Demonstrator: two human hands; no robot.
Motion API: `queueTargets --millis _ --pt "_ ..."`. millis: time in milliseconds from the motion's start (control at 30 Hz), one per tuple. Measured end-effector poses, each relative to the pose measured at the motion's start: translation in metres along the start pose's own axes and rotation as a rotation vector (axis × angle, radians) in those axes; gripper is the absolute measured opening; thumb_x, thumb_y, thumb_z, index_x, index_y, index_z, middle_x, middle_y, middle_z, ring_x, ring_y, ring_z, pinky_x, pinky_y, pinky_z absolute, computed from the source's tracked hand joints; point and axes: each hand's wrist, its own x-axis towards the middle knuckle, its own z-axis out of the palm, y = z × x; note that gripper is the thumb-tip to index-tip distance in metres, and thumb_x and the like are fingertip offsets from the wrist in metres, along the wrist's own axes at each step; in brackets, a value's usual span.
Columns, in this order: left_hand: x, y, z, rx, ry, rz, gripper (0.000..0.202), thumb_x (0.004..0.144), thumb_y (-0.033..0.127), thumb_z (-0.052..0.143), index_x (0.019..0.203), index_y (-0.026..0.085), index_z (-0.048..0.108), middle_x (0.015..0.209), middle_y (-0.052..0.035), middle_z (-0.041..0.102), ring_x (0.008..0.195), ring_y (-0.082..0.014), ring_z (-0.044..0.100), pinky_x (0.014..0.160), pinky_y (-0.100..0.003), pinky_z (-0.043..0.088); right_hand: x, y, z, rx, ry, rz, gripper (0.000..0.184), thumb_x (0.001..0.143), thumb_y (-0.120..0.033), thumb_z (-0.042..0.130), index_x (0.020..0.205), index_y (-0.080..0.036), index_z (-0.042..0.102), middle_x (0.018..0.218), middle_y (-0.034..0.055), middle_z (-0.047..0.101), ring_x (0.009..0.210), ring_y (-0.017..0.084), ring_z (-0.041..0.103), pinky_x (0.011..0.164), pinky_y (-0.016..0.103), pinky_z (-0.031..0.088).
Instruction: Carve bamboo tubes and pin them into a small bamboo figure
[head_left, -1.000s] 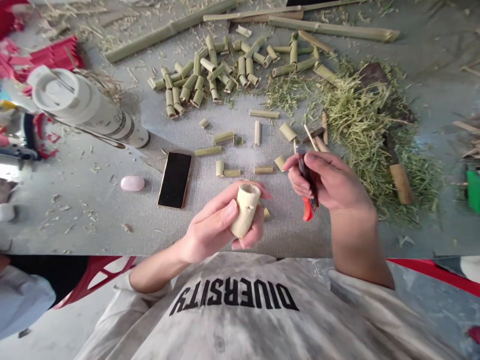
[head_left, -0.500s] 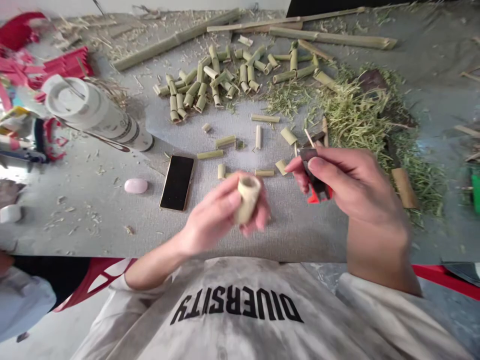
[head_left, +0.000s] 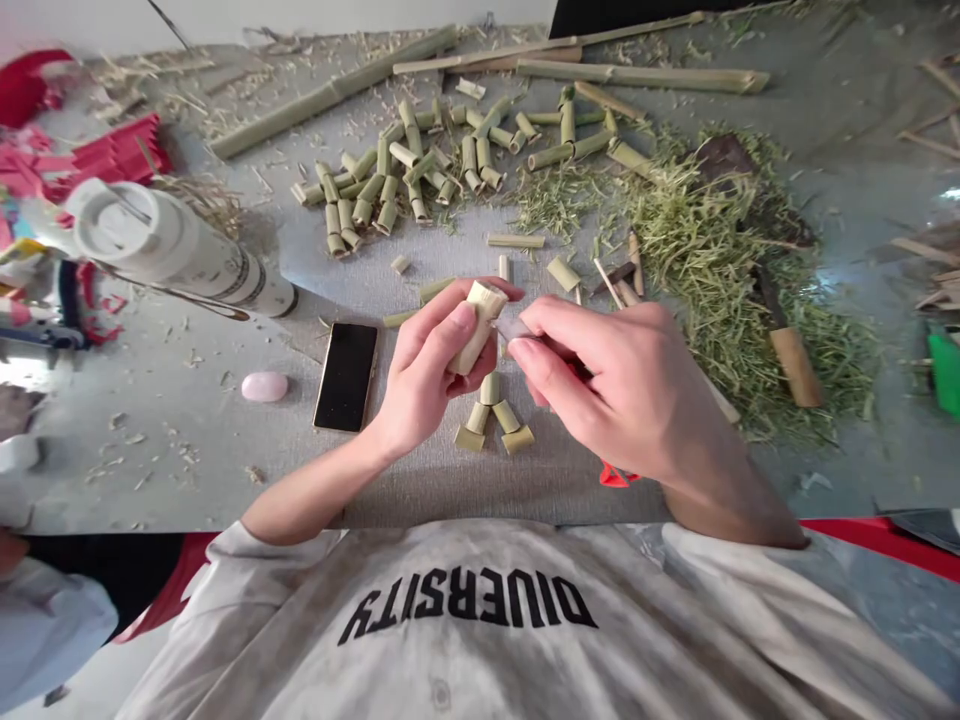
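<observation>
My left hand [head_left: 427,375] is wrapped round a short pale bamboo tube [head_left: 475,323], held tilted with its open end pointing away from me. My right hand [head_left: 615,385] grips a small knife [head_left: 517,328] with a red handle end [head_left: 616,476]; its grey blade tip touches the tube's side near the top. Three short cut bamboo pieces [head_left: 495,425] lie on the grey table [head_left: 225,440] just below my hands.
A heap of cut bamboo segments [head_left: 405,175] lies further back, with long bamboo poles [head_left: 330,90] behind it. Green shavings [head_left: 720,250] and a wooden-handled tool [head_left: 791,360] are on the right. A black phone [head_left: 346,375], pink oval object [head_left: 264,386] and white bottle [head_left: 172,250] lie left.
Both hands moved together and further from me; the knife now meets the tube. The tube turned from facing up at me to pointing away.
</observation>
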Motion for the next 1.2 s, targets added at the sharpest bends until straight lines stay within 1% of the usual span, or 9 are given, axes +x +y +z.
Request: queueTargets --millis 133,233,333,467,567,767,967,1067,1200 --pt "-0.001 -0.006 -0.003 0.012 -0.024 0.046 0.035 0.111 0.05 0.058 0.121 0.022 0.077 0.059 0.0038 0.044 0.047 -0.0106 0.032 0.042 -0.027 0.021 0.0 0.002 0.002 -0.02 -0.002 0.018 0.031 0.113 -0.025 0.054 0.082 -0.022 0.05 0.061 -0.0051 0.052 0.051 0.01 0.043 0.057 0.033 0.029" --pt "-0.002 -0.009 -0.004 0.103 0.019 0.122 0.036 0.11 0.052 0.062 0.123 0.022 0.079 0.061 0.003 0.044 0.047 -0.0107 0.038 0.042 -0.028 0.025 0.001 0.001 0.003 -0.009 0.003 0.013 0.032 0.111 -0.023 0.056 0.08 -0.022 0.051 0.06 -0.0061 0.051 0.05 0.009 0.042 0.057 0.031 0.029" --pt "-0.003 -0.009 -0.004 0.214 0.072 0.193 0.038 0.11 0.054 0.062 0.124 0.024 0.081 0.067 0.0009 0.05 0.05 -0.0122 0.045 0.044 -0.029 0.032 0.003 0.002 0.003 0.073 -0.02 0.025 0.037 0.11 -0.019 0.057 0.074 -0.022 0.052 0.056 -0.0071 0.052 0.049 0.008 0.042 0.057 0.03 0.03" --pt "-0.005 -0.009 -0.006 0.276 0.083 0.238 0.04 0.112 0.053 0.059 0.128 0.025 0.081 0.072 -0.0004 0.055 0.051 -0.0111 0.044 0.045 -0.029 0.034 0.007 0.004 0.002 0.333 -0.122 0.113 0.041 0.111 -0.022 0.056 0.07 -0.021 0.054 0.055 -0.0062 0.06 0.047 0.007 0.046 0.052 0.028 0.031" --pt "-0.005 -0.009 -0.009 0.27 0.074 0.278 0.042 0.113 0.054 0.058 0.13 0.024 0.081 0.074 -0.0008 0.056 0.05 -0.0085 0.041 0.043 -0.027 0.032 0.01 0.003 0.003 0.566 -0.177 0.201 0.039 0.112 -0.025 0.056 0.073 -0.02 0.057 0.055 -0.0057 0.064 0.044 0.007 0.049 0.047 0.025 0.033" --pt "-0.006 -0.007 -0.008 0.267 0.075 0.292 0.042 0.112 0.057 0.057 0.132 0.028 0.08 0.071 0.0003 0.051 0.051 -0.0106 0.042 0.044 -0.028 0.031 0.009 0.003 0.013 0.904 -0.2 0.298 0.028 0.11 -0.028 0.059 0.084 -0.018 0.064 0.054 -0.0053 0.064 0.042 0.008 0.052 0.045 0.02 0.041" --pt "-0.005 -0.007 -0.001 0.156 0.065 0.304 0.042 0.111 0.057 0.056 0.133 0.027 0.075 0.068 0.0007 0.052 0.055 -0.0136 0.045 0.05 -0.03 0.033 0.01 0.004 0.023 1.2 -0.222 0.356 0.029 0.11 -0.036 0.062 0.087 -0.019 0.063 0.055 -0.0061 0.063 0.038 0.007 0.049 0.04 0.019 0.038" --pt "-0.006 -0.006 0.001 0.164 0.083 0.26 0.042 0.112 0.059 0.054 0.13 0.027 0.074 0.069 0.0004 0.052 0.056 -0.014 0.048 0.05 -0.029 0.034 0.008 0.003 0.021 1.091 -0.195 0.316 0.029 0.112 -0.037 0.061 0.087 -0.02 0.062 0.056 -0.0064 0.063 0.04 0.008 0.05 0.042 0.021 0.039" --pt "-0.007 -0.005 0.0 0.188 0.105 0.26 0.041 0.111 0.059 0.055 0.126 0.027 0.075 0.07 0.0009 0.047 0.055 -0.0137 0.048 0.05 -0.028 0.035 0.003 -0.003 0.016 0.546 -0.058 0.165 0.041 0.114 -0.04 0.059 0.077 -0.022 0.054 0.06 -0.0045 0.062 0.05 0.009 0.052 0.052 0.025 0.039"
